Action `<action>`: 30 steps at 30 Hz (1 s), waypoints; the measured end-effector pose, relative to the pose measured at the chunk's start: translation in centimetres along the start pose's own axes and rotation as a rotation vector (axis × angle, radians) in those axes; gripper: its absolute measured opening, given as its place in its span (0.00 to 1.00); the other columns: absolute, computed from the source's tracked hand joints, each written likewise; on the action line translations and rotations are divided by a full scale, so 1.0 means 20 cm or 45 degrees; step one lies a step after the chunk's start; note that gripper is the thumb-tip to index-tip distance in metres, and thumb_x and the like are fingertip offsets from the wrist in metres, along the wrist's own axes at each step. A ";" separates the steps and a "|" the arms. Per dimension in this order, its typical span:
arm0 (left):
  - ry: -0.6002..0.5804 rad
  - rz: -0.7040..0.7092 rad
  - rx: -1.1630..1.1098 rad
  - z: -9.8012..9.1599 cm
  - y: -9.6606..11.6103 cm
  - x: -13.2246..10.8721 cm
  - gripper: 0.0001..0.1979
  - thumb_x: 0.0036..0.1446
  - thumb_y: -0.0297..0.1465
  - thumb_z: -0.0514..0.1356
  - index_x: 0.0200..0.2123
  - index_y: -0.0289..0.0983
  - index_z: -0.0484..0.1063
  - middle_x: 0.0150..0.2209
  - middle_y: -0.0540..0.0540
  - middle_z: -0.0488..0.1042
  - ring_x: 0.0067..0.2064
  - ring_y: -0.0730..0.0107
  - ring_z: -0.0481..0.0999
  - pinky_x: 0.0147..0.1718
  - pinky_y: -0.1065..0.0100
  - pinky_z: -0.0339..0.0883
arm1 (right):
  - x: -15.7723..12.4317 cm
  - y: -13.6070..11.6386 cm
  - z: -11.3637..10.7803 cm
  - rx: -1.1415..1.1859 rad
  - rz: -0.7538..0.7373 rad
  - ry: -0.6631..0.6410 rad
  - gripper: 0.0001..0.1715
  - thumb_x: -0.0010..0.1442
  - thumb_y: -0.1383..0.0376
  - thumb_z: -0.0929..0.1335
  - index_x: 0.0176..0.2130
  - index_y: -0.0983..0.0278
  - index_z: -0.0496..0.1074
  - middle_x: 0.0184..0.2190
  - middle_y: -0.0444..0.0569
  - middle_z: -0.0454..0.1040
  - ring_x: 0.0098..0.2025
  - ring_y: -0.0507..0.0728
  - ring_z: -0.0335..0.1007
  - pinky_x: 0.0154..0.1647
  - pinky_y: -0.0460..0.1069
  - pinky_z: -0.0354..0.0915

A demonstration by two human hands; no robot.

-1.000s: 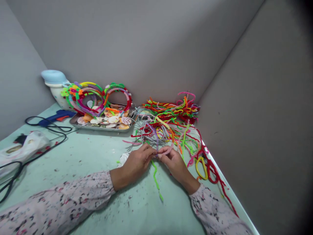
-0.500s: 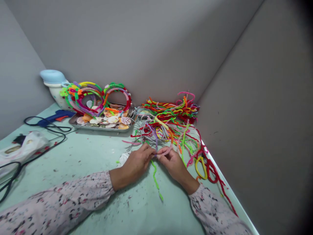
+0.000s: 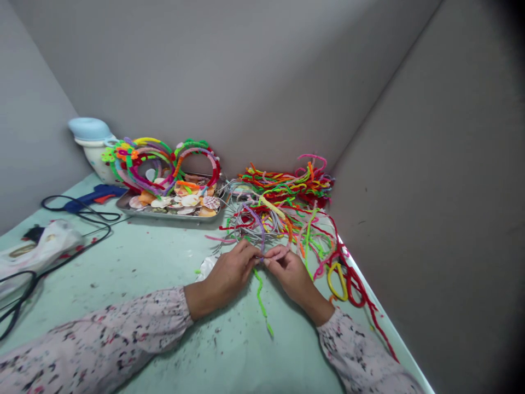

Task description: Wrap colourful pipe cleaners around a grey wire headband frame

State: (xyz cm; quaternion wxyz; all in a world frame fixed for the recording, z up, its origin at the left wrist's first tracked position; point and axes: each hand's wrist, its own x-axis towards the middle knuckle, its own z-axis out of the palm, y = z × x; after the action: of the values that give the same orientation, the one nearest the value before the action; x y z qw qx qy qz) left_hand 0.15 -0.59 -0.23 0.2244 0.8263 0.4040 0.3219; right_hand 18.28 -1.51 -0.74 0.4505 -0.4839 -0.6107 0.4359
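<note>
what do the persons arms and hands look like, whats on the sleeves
The left sleeve and right sleeve are long and made of pale pink fabric with a scattered dark and red floral print, each gathered into a cuff at the wrist. The left hand and right hand are bare, with no gloves, rings or watch visible.

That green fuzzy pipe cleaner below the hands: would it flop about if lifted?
Probably not much: the green pipe cleaner shows kinked bends, suggesting a wire core. It looks very light for its length, and its fuzz would likely cling rather than slip.
</note>
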 end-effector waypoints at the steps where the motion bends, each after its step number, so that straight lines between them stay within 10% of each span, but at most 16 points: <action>1: -0.002 -0.002 0.001 0.00 0.00 0.00 0.09 0.65 0.29 0.51 0.43 0.38 0.70 0.39 0.46 0.69 0.40 0.69 0.71 0.40 0.68 0.66 | 0.00 0.00 0.00 -0.002 -0.004 -0.001 0.07 0.56 0.63 0.69 0.35 0.64 0.71 0.33 0.47 0.73 0.36 0.55 0.69 0.39 0.50 0.65; 30: -0.117 -0.038 0.091 0.00 -0.01 0.01 0.10 0.64 0.27 0.48 0.41 0.37 0.68 0.38 0.46 0.66 0.37 0.68 0.69 0.36 0.67 0.64 | -0.01 0.01 0.01 -0.055 -0.054 -0.021 0.07 0.57 0.63 0.69 0.36 0.64 0.72 0.34 0.48 0.73 0.38 0.55 0.70 0.41 0.50 0.66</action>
State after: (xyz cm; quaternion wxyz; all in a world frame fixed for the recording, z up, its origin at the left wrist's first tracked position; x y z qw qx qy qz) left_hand 0.16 -0.43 -0.25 0.2179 0.8416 0.4168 0.2656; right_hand 18.20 -1.64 -1.07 0.4439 -0.4769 -0.6339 0.4168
